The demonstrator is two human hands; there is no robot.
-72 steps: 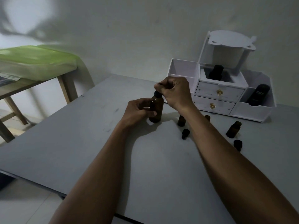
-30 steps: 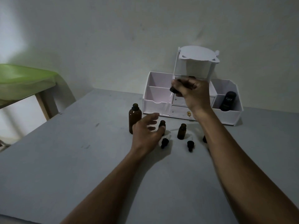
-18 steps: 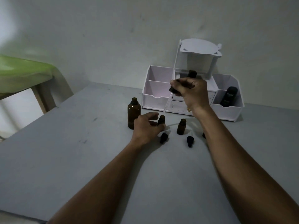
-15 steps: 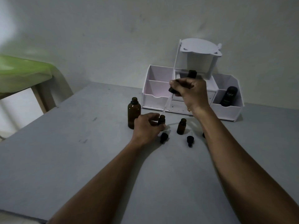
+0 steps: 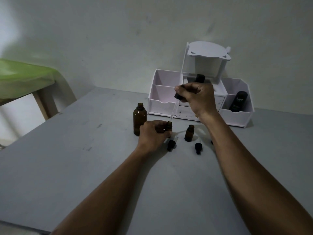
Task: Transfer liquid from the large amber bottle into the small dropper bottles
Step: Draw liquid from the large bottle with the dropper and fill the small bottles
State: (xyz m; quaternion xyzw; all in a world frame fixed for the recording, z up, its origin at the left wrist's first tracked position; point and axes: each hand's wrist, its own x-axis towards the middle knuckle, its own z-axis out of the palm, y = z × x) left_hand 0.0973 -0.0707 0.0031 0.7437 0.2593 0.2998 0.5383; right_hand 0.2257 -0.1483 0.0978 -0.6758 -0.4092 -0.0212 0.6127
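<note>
Since half a second ago, little has moved: our left hand (image 5: 153, 134) stays wrapped around the small bottle (image 5: 169, 125) and our right hand (image 5: 197, 97) keeps the dropper (image 5: 175, 107) above it, the glass tip now just at the bottle's open mouth.

Our left fingers are curled closed around the small bottle's body, pinning it upright on the grey table (image 5: 84, 167); only its neck shows above them. Our right fingers are bunched tightly on the dropper's black bulb, and the clear tube slants down toward 7 o'clock from that hand. Whether the tip is inside the neck or only touching the rim, we cannot tell.

The big amber bottle (image 5: 139, 119) stands upright and uncapped just beside our left hand, at its 10 o'clock. A second small bottle (image 5: 189, 133), also open, stands at 3 o'clock from the held one, apart from it. Two black caps lie on the table nearer to us: one cap (image 5: 171, 144) just at 5 o'clock from our left hand, the other cap (image 5: 198, 147) at 5 o'clock from the second small bottle.

Behind it all, at 12 o'clock, sits a white organizer (image 5: 237, 116) against the wall, with a dark tube (image 5: 238, 103) leaning in its right compartment. At 9 o'clock, off the table, a green cloth (image 5: 25, 77) covers a wooden stand.
</note>
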